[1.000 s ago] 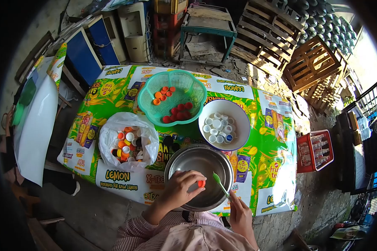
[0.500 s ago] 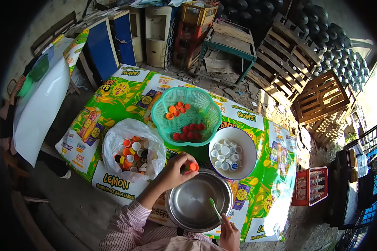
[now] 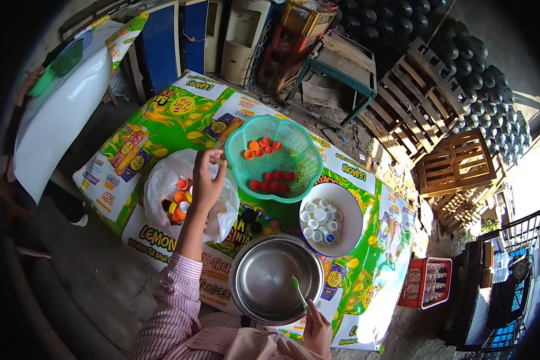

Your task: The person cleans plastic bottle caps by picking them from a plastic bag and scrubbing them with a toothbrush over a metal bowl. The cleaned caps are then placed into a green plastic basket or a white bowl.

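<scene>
We hold our left hand (image 3: 206,183) above the white plastic bag (image 3: 221,207) of mixed caps, just beside the green basket (image 3: 238,139), its thumb standing apart from the curled fingers; we cannot tell whether they hold anything. Our right hand (image 3: 317,331) pinches the handle of a green brush (image 3: 298,288) between thumb and fingers, its head over the metal bowl (image 3: 269,282). Orange caps (image 3: 260,152) and red caps (image 3: 274,182) lie in separate groups inside the basket, and white caps (image 3: 321,219) fill part of the white bowl (image 3: 349,225) beside it.
</scene>
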Tool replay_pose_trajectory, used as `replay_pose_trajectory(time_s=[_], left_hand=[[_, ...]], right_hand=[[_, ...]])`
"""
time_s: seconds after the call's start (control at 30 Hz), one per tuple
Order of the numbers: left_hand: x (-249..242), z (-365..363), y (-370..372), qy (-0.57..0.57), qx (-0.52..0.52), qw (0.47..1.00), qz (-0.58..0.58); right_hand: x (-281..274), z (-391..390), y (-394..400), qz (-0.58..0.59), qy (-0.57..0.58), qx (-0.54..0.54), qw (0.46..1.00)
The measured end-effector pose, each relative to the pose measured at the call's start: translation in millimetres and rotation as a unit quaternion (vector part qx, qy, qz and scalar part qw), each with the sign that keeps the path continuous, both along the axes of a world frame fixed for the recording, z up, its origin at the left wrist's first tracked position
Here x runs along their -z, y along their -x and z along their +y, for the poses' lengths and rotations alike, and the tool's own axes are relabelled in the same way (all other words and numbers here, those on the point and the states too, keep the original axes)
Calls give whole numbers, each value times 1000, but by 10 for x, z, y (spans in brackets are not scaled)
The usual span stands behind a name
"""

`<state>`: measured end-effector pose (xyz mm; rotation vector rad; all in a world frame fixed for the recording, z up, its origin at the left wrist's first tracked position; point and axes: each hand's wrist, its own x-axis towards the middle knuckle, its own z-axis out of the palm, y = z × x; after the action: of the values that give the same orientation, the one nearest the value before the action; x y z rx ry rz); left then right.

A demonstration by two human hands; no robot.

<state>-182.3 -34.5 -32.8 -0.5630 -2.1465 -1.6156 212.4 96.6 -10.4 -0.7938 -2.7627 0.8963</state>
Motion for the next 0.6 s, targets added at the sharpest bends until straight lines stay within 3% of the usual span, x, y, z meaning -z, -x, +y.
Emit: replay_pose_trajectory(time_s=[0.27,0.6], left_hand=[[482,-1150,-393,277,-20,961,5],[601,-988,-461,419,-38,907,1]], right_hand=[[-17,2,46,14,18,-11,1000],[-111,-68,75,44,-3,-37,998]])
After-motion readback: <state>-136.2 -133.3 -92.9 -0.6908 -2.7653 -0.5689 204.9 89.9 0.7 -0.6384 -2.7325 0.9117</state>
